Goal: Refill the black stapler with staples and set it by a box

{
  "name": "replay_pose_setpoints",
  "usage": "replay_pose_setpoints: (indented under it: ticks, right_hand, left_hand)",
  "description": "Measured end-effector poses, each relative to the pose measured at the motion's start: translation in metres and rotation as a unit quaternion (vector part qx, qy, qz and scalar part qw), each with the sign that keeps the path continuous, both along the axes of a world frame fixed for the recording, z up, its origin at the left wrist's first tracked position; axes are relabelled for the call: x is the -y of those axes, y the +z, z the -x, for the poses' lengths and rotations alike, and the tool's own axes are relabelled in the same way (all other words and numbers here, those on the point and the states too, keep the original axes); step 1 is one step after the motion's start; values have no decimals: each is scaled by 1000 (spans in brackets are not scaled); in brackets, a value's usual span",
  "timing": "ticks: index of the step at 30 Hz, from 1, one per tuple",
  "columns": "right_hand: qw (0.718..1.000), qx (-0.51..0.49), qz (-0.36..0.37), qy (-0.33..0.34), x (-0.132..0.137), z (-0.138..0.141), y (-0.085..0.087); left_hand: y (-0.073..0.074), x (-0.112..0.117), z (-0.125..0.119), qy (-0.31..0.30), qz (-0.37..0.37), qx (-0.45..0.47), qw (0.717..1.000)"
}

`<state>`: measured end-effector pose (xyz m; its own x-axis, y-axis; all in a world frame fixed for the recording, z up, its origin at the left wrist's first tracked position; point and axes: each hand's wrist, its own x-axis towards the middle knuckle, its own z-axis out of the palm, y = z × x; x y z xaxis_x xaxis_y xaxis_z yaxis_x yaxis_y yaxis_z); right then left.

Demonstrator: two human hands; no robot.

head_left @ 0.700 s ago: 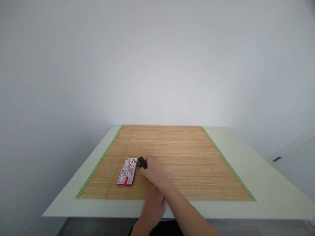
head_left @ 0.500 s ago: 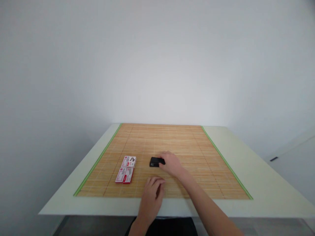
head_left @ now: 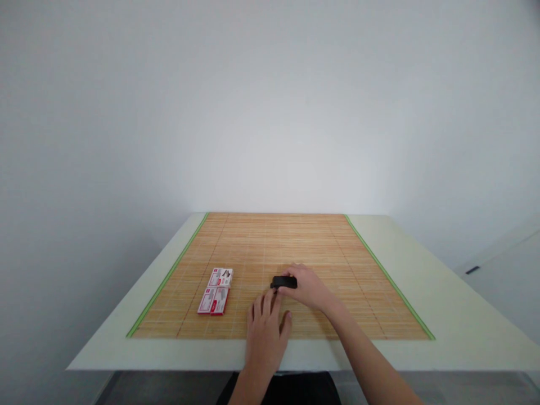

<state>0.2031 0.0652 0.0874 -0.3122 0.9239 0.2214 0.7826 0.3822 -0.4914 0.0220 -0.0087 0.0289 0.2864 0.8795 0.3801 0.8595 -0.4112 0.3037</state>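
A small black stapler (head_left: pixel 283 282) is on the bamboo mat, with its right end in the grip of my right hand (head_left: pixel 309 287). The right thumb is on its near side and the fingers are on its far side. My left hand (head_left: pixel 265 329) lies palm down just in front of it, fingers apart and stretched forward. The left fingertips reach the stapler's near left end; whether they touch it I cannot tell. Left of both hands, several small red and white boxes (head_left: pixel 215 291) lie close together in a block.
The bamboo mat (head_left: pixel 278 242) with green side edges covers the middle of a white table (head_left: pixel 426 304). A plain pale wall (head_left: pixel 270 112) stands directly behind the table. The table's front edge is close to my lap.
My right hand has moved slightly right with the stapler, which has turned a little. My left hand has come forward to the stapler, and its curled fingers have straightened and spread.
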Motion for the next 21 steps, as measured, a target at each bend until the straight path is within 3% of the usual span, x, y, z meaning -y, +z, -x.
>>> replay_pose_setpoints:
  ticks: [5,9,12,14,17,21]
  right_hand:
    - [999,3,-34,-38,-4,22,7]
    - [986,-83,-106,-102,11,-8,13]
    - [946,-237,-68,-210,33,-47,-5]
    - [884,-378,1,-274,46,-67,-26]
    - [859,-416,42,-294,58,-83,-53]
    - [849,-437,57,-290,65,-89,-67]
  left_hand:
    - [-2,0,0,9,-4,-8,1000]
    - [0,1,1,5,-4,-9,1000]
    - [2,1,1,7,-11,-7,1000]
    - [3,1,-1,4,-16,-2,1000]
    - [2,1,-2,-3,-11,16,1000]
    - [-1,1,11,-23,10,62,998]
